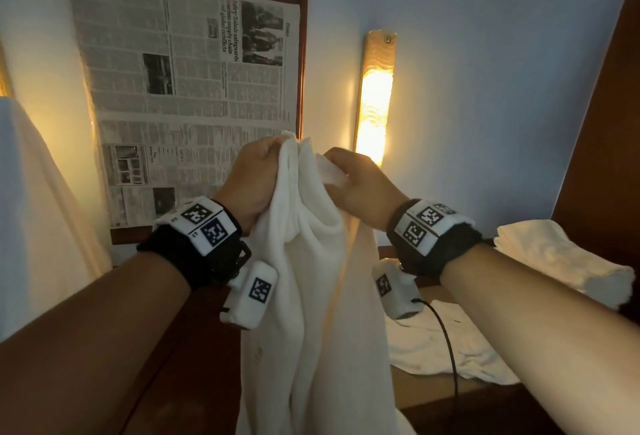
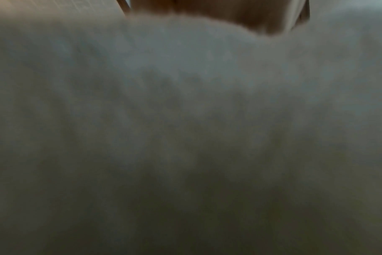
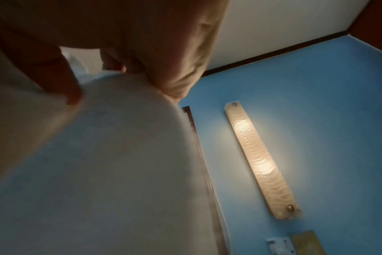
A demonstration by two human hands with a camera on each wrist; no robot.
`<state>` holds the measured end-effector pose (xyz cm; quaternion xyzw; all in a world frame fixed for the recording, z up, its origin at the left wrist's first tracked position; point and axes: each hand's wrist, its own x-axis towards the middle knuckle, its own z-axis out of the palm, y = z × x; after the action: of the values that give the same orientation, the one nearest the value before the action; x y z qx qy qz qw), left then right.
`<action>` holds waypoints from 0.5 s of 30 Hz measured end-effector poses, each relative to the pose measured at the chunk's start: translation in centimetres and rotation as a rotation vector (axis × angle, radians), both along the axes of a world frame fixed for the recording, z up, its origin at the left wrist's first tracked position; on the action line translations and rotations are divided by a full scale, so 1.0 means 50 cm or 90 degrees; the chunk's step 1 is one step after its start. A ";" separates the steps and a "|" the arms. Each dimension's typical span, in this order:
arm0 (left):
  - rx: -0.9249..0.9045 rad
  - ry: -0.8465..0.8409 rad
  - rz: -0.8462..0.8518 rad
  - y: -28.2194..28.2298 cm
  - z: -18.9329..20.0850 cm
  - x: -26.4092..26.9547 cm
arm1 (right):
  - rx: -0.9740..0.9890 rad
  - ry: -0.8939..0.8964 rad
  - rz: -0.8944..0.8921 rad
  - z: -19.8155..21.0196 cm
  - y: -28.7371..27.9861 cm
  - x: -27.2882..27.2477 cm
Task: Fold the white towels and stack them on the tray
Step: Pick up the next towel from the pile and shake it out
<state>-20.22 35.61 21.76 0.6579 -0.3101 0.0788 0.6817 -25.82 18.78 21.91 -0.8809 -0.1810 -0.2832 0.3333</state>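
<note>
**Both hands raise one white towel by its top edge**

Forearms reach up and forward from the bottom of the head view, each strapped with a black wrist band carrying printed markers. Between them hangs the white towel (image 1: 311, 296), held high so that its length falls free and straightens under its own weight, probably to find the corners before the first fold.

The left hand (image 1: 254, 181) is fisted round a bunched part of the top edge, knuckles toward the wall, with a tuft of cloth poking above the fingers. The right hand (image 1: 360, 185) pinches a neighbouring part of the same edge between thumb and curled fingers; a small white label shows at that pinch. The two hands sit near each other, so the cloth droops in a loop between them and is not yet spread. The left wrist view is filled with blurred cloth; the right wrist view shows curled fingers (image 3: 61, 74) over cloth.

Behind the arms, on a dark wooden surface, lies a crumpled towel (image 1: 446, 348) toward its right side, and a second loose towel (image 1: 568, 258) rests higher at the far right. No tray can be made out, and nothing looks folded or stacked.

A newspaper (image 1: 187, 88) is fixed over a wooden frame on the blue wall, beside a lit wall lamp (image 1: 375, 102).
</note>
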 end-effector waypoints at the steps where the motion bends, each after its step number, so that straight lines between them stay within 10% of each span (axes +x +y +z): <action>1: -0.006 -0.002 0.004 0.002 0.004 0.003 | -0.014 0.002 -0.004 -0.012 -0.006 -0.001; 15: 0.052 -0.067 0.038 0.038 0.019 0.028 | -0.026 0.221 -0.271 -0.184 -0.158 0.029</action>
<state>-18.80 37.51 22.68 0.6893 -0.3284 0.1206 0.6344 -24.36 10.89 12.71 -0.9409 0.0627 -0.1880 0.2746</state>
